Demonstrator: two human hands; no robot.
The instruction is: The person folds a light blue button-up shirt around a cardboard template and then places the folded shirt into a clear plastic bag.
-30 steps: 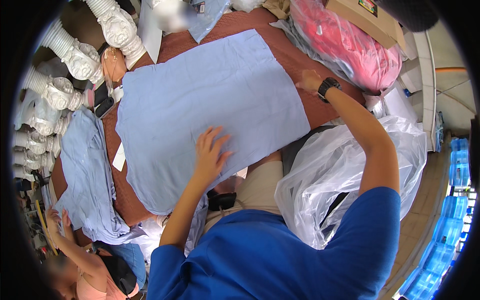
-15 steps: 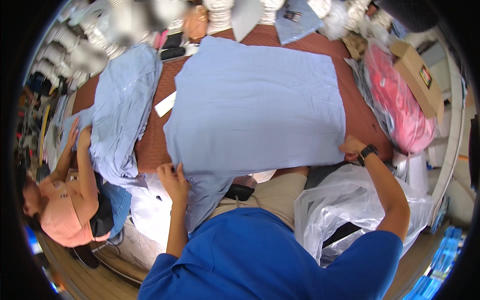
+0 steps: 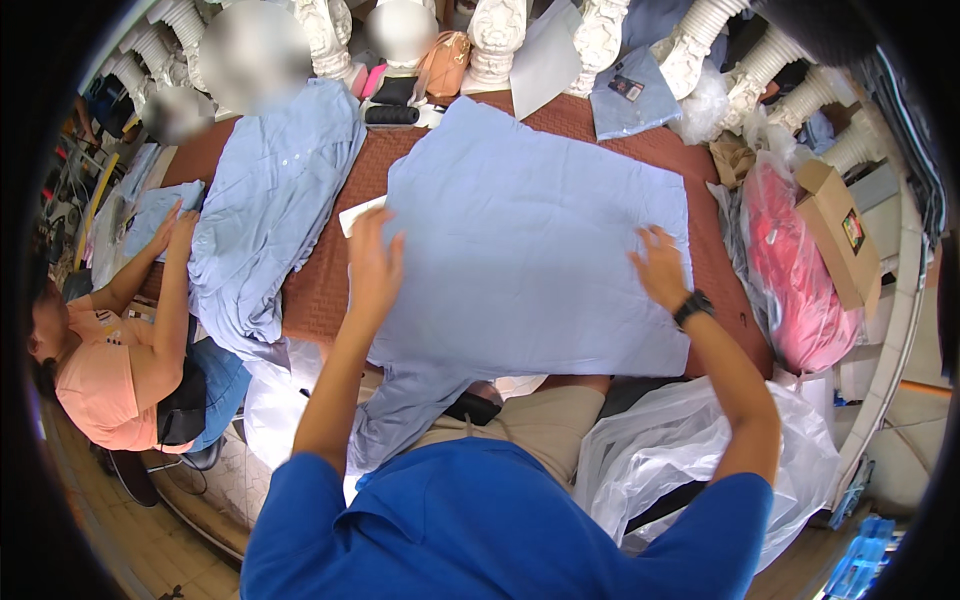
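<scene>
A light blue garment [image 3: 530,240] lies spread over the brown-covered table [image 3: 335,270] in front of me. Part of it hangs off the near edge toward my lap. Over its left side is my left hand [image 3: 376,262], fingers apart and slightly blurred, holding nothing. My right hand [image 3: 660,268], with a dark watch on its wrist, rests on or just above the cloth near its right edge; its fingers are spread too. Beside my left hand, a white strip [image 3: 360,214] sticks out from under the garment.
At left, a co-worker in a peach top [image 3: 110,370] handles folded blue cloth next to another blue shirt [image 3: 275,180]. White balusters [image 3: 497,40] line the far edge. On the right lie a red bagged bundle [image 3: 785,270], a cardboard box [image 3: 835,235] and a clear plastic sheet [image 3: 640,440].
Both hands have left the garment's near edge and moved farther up over it, fingers opening. The garment's outline has shifted, its far edge now slanting. My view has moved slightly.
</scene>
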